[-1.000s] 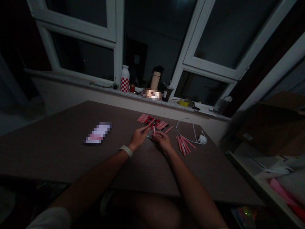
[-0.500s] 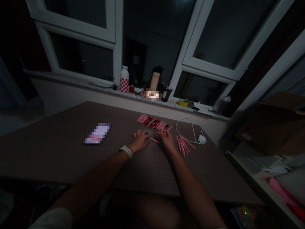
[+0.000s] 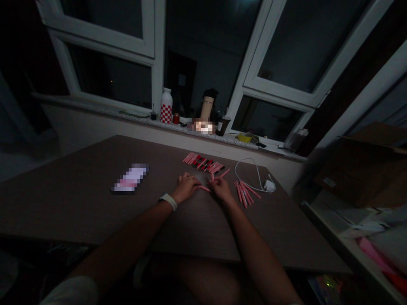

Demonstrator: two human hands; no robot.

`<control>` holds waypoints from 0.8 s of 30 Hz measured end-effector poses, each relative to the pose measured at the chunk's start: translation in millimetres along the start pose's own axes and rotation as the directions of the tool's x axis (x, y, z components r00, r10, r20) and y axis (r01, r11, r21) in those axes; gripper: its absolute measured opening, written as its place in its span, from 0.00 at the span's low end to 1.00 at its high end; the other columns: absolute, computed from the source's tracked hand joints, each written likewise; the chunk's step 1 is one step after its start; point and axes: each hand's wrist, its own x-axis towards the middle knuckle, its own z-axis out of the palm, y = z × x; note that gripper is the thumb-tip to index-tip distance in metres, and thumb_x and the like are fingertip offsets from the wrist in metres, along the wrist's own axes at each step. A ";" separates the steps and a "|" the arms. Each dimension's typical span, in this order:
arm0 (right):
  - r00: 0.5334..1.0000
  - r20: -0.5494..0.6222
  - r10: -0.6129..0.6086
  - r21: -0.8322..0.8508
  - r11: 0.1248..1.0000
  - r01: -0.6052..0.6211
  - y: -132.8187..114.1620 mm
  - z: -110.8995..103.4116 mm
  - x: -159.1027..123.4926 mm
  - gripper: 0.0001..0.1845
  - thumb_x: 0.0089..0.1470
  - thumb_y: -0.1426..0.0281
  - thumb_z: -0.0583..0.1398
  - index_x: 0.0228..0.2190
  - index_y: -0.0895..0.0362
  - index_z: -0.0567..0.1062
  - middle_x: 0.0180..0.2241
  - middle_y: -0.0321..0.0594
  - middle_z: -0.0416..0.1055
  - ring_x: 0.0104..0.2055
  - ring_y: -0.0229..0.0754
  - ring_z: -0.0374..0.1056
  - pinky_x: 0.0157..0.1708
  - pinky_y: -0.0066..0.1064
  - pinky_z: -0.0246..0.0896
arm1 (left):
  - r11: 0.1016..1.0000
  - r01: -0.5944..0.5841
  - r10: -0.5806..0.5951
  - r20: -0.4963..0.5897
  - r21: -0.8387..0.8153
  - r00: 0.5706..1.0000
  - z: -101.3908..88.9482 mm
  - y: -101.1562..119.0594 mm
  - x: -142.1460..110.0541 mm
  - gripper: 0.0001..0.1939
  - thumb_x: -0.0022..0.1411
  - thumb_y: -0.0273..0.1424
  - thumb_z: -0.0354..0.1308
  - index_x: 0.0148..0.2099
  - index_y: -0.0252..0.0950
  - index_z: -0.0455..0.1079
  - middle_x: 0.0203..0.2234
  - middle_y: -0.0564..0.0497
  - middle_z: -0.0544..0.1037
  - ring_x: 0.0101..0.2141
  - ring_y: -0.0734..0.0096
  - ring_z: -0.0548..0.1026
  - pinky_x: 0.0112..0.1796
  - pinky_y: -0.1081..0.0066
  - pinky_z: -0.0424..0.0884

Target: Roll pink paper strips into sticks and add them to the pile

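Left hand [image 3: 187, 187] curled by slim pink tube [image 3: 204, 188]; right hand [image 3: 221, 189] curled, grip unclear

The left hand [image 3: 187, 187] and right hand [image 3: 221, 189] sit on the brown surface [image 3: 79, 203], just apart — a thin pink tube [image 3: 204, 188] lies between them. Beyond is a row of pink-and-black tubes [image 3: 203, 163]; rightward, a loose pile of pink tubes [image 3: 243, 194] lies beside a white cable [image 3: 248, 178].

Pink stick [image 3: 204, 188] now down on table [image 3: 95, 203]
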 end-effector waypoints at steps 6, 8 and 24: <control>0.998 0.038 -0.055 -0.068 0.996 0.058 -2.2 4.4 -5.8 0.14 0.37 0.61 0.64 0.25 0.57 0.71 0.19 0.32 0.68 0.21 0.36 0.61 0.23 0.26 0.54 | 0.999 -0.032 0.033 0.026 -0.030 0.999 -1.7 1.0 1.1 0.10 0.60 0.39 0.57 0.41 0.46 0.78 0.38 0.47 0.78 0.43 0.57 0.64 0.44 0.62 0.56; 0.997 0.049 -0.054 -0.076 0.995 0.058 -2.6 4.8 -6.1 0.14 0.37 0.61 0.64 0.26 0.57 0.71 0.20 0.32 0.68 0.21 0.36 0.62 0.23 0.26 0.54 | 0.998 -0.059 0.061 0.047 -0.031 0.997 -2.3 2.1 1.3 0.11 0.61 0.40 0.57 0.43 0.45 0.77 0.39 0.47 0.77 0.44 0.58 0.65 0.44 0.63 0.57; 0.995 -0.096 -0.038 -0.071 0.997 0.032 9.4 -7.0 9.8 0.16 0.40 0.59 0.62 0.29 0.58 0.71 0.23 0.37 0.72 0.24 0.38 0.67 0.24 0.26 0.57 | 0.994 -0.106 0.101 0.124 0.038 0.987 -1.9 0.2 4.1 0.10 0.63 0.35 0.53 0.40 0.39 0.75 0.36 0.46 0.76 0.41 0.61 0.69 0.44 0.65 0.61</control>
